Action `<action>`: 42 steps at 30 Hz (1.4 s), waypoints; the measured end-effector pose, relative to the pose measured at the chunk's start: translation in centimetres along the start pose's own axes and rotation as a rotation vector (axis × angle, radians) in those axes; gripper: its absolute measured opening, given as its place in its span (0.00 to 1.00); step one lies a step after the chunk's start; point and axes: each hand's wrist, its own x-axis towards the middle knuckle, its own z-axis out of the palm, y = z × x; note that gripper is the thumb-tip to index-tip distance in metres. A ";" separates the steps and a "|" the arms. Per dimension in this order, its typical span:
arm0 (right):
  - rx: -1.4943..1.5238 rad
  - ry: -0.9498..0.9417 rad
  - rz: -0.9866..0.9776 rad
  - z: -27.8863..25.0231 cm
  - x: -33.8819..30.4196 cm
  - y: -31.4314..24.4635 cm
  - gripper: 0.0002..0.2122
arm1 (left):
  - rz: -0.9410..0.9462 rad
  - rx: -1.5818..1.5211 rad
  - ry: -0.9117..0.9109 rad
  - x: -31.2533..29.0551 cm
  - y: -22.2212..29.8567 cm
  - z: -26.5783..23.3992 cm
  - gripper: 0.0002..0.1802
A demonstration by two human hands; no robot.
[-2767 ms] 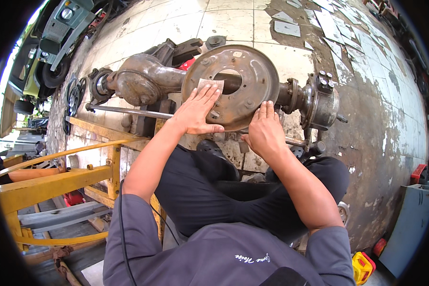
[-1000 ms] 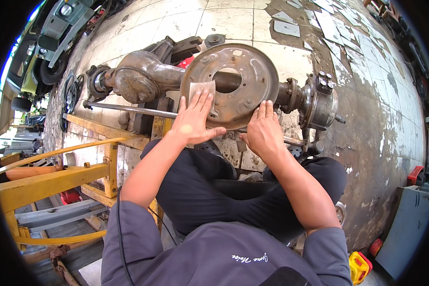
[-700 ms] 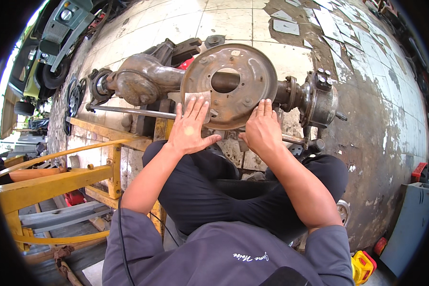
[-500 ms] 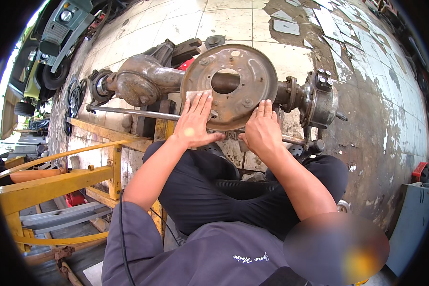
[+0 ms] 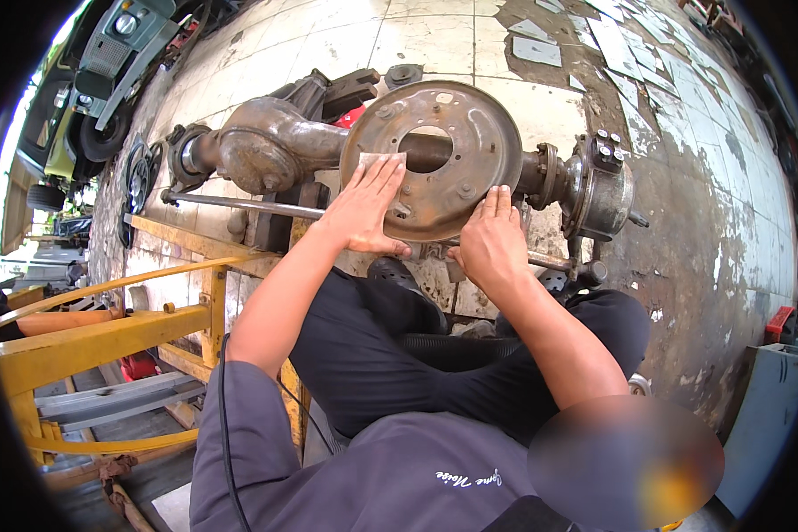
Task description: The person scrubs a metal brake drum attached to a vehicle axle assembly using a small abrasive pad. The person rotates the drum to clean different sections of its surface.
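A round, rust-brown brake backing plate [image 5: 496,133] with a large centre hole leans face up against an old axle [image 5: 328,142]. My left hand [image 5: 362,217] lies with fingers extended on the plate's left part. It presses a small pale sheet of sandpaper [image 5: 373,157] to the metal, just left of the centre hole. My right hand [image 5: 492,239] grips the plate's lower right rim, fingers on the face and thumb below the edge. The thumb's contact is partly hidden.
The axle's bulbous housing [image 5: 262,146] lies to the left, its hub [image 5: 598,191] to the right. A metal rod [image 5: 239,207] runs along its near side. A yellow frame [image 5: 106,341] stands at my left, a grey cabinet [image 5: 767,417] far right. Broken tiles [image 5: 536,50] lie beyond.
My left hand and the sandpaper have slid up and slightly right across the plate, toward its centre hole. My right hand keeps its grip on the rim.
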 end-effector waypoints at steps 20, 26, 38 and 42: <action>0.004 0.004 -0.009 0.4 0.0 0.0 0.45 | -0.044 0.027 -0.084 -1.1 1.0 -0.1 0.74; 0.047 0.049 -0.016 0.7 -0.2 0.5 0.45 | -0.100 0.023 -0.056 -0.3 1.5 -0.3 0.75; 0.023 0.069 -0.015 1.2 0.0 0.4 0.45 | -0.071 0.014 -0.087 -0.6 1.2 -0.1 0.77; 0.015 0.043 -0.004 0.8 -0.1 0.1 0.45 | -0.063 0.002 -0.135 0.0 0.2 -1.4 0.79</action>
